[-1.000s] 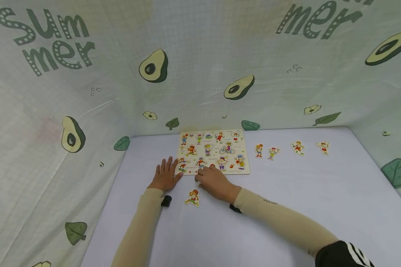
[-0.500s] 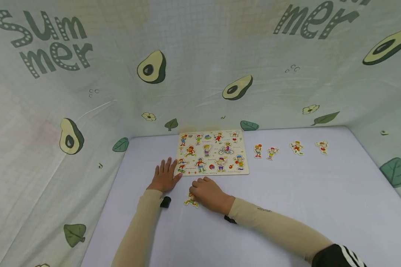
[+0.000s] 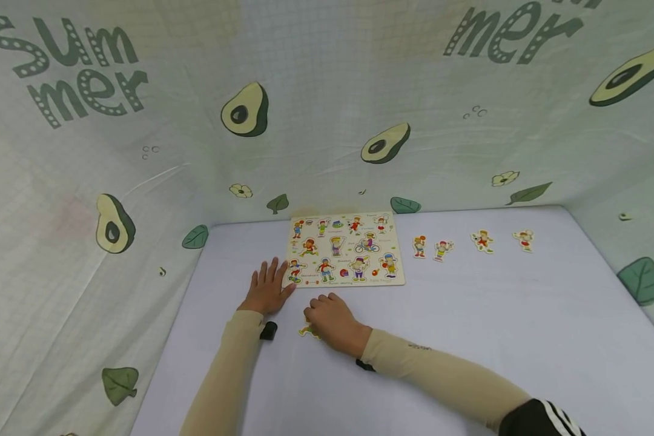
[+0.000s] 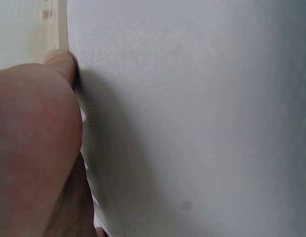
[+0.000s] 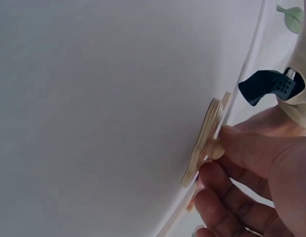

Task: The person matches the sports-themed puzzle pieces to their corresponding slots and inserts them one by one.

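Note:
My left hand (image 3: 265,289) lies flat with spread fingers beside the lower-left corner of a wooden picture puzzle board (image 3: 400,280). In the left wrist view its thumb (image 4: 61,61) touches the board's edge. Closer to me, my right hand (image 3: 333,321) pinches a runner-shaped wooden puzzle piece (image 3: 307,331) and covers most of it. The right wrist view has the piece (image 5: 206,136) edge-on, with thumb and finger at a small round knob (image 5: 215,149) on its face.
Right of the board lie several loose puzzle pieces, among them one with a ball (image 3: 419,247), a figure in green (image 3: 442,249), a soccer figure (image 3: 482,241) and one in red (image 3: 524,240). A printed cloth (image 3: 316,151) hangs behind the white table (image 3: 469,315).
My right hand has moved from the board's lower edge toward me and left, onto the runner piece, and now pinches it. My left hand stays at the board's corner.

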Motion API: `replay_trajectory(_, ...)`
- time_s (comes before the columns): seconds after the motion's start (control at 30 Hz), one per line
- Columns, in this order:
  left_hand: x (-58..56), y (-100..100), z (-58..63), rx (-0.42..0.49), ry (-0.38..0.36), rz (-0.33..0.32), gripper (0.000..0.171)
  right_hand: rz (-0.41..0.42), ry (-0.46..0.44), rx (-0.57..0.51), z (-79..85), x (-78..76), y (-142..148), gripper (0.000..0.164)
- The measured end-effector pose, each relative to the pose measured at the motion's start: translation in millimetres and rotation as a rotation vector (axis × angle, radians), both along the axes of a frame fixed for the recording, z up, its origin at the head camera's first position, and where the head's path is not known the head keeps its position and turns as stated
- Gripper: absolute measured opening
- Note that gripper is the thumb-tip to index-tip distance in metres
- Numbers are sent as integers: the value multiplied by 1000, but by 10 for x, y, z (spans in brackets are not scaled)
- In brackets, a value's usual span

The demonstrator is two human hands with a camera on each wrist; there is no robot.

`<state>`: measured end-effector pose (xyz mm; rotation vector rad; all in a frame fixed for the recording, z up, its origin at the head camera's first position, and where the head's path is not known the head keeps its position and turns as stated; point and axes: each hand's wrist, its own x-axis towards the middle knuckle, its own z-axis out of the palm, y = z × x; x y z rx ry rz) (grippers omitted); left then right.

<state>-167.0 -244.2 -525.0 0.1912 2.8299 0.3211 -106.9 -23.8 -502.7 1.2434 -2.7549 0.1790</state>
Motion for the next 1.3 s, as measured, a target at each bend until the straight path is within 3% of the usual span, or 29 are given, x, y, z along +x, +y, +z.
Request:
replay_trajectory(0.33,-17,-14,-12,-19,-11,6,75,-58,-1,48,18,71,-73,20)
replay_trajectory(0.57,-11,-37,-30,-12,-12,6,74,-49,12,91,18,96,-67,26)
replay_trajectory(0.73,-18,-34,-42,-8,-17,5,74,-55,30,65,50,57,21,24)
replay_trajectory(0.97,-18,-16,10,-9,-16,6,74,-88,26,-63,138,-145,174,16)
replay_trajectory(1.3,-10,-14,40,-3,-42,13,75,-161,-1,-268,212,-632,265,13)
